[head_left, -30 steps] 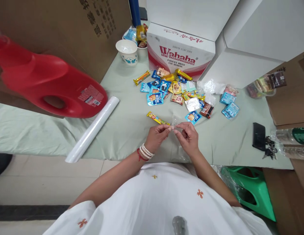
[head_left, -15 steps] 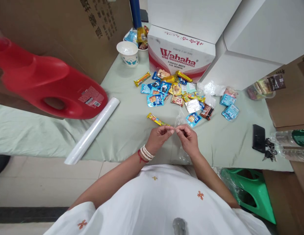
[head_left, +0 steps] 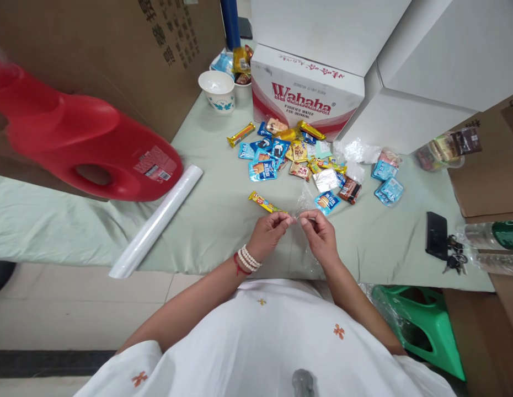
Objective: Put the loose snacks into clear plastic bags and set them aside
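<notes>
My left hand (head_left: 270, 234) and my right hand (head_left: 320, 234) meet over the front of the table, fingertips pinched on a thin clear plastic bag (head_left: 306, 199). Part of the bag shows beyond my fingers and part hangs below my right hand; its edges are hard to make out. A yellow snack bar (head_left: 262, 201) lies just beyond my left hand. Past my right fingertips lies a blue snack packet (head_left: 327, 202). Farther back spreads a pile of small wrapped snacks (head_left: 298, 150), with a silver wrapper (head_left: 326, 180) at its front right.
On the left stand a red jug (head_left: 95, 149) and a white roll (head_left: 157, 220). Paper bowls (head_left: 217, 91) and a Wahaha box (head_left: 306, 91) are at the back. To the right are blue packets (head_left: 389, 190), a black phone-like object (head_left: 437, 234), keys (head_left: 457, 256) and bottles (head_left: 488, 234).
My fingertips have drawn slightly apart, with a thin bit of clear plastic showing between them. The view has shifted a little; the snacks have not moved.
</notes>
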A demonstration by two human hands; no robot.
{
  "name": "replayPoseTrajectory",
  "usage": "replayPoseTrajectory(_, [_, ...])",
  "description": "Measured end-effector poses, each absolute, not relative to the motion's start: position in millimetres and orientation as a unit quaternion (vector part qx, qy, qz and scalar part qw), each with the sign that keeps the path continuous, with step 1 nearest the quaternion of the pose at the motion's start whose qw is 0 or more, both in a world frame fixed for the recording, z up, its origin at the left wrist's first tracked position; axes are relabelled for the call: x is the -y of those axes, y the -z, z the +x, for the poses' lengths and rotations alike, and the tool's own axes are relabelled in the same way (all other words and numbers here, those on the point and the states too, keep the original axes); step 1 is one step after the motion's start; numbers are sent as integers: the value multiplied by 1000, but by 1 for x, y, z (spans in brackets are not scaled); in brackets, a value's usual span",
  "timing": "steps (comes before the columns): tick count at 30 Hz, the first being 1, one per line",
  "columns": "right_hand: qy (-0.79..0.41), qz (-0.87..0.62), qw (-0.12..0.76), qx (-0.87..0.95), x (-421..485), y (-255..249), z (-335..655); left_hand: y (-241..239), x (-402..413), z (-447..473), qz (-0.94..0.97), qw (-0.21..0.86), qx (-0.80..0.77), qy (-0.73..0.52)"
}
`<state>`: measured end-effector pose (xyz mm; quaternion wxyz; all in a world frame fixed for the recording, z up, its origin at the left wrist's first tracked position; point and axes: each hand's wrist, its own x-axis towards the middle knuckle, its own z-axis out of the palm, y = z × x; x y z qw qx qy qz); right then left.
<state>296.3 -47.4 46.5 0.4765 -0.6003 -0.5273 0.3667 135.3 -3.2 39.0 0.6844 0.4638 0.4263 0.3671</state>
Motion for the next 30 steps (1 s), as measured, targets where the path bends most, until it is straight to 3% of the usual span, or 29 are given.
replayPoseTrajectory(7, [-323, -592, 485, 556, 49, -43, 299, -34, 2, 133, 462, 672, -428, -390])
replayPoseTrajectory(20, [-535, -520, 618, 249, 44, -55, 301, -39, -15, 124, 241, 760, -378, -470])
replayPoseTrajectory(30, [-641, -466, 588, 163, 45, -66, 281, -33, 4, 149, 302, 704, -470, -438])
